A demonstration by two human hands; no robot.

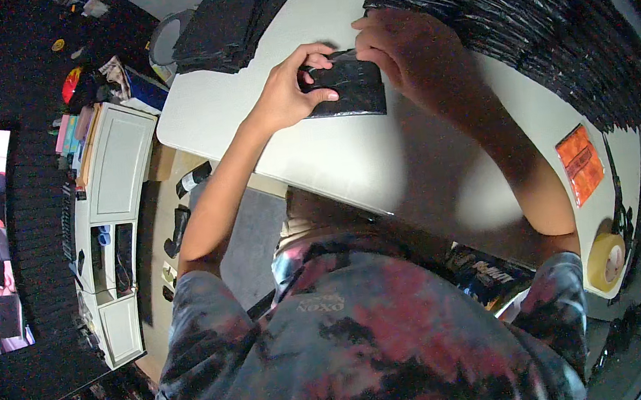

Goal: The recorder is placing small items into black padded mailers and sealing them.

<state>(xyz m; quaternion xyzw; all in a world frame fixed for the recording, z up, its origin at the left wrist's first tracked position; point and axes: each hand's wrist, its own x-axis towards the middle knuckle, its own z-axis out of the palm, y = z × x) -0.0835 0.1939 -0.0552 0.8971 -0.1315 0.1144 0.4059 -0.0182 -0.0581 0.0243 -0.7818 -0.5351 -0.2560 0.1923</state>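
Black glossy pouch (pixel 347 86) lies on the white table (pixel 348 165); left hand (pixel 288 93) fingers pinch its left edge, right hand (pixel 402 52) fingers grip its top right corner.

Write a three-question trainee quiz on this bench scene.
1. True or false: both hands touch the black pouch.
2. Which lies nearest the tape roll? A) orange packet B) pouch stack C) white cabinet
3. Fill in: the left hand grips the pouch's ____ edge.

Key: 1 true, with the right hand at its upper right corner; 2 A; 3 left.
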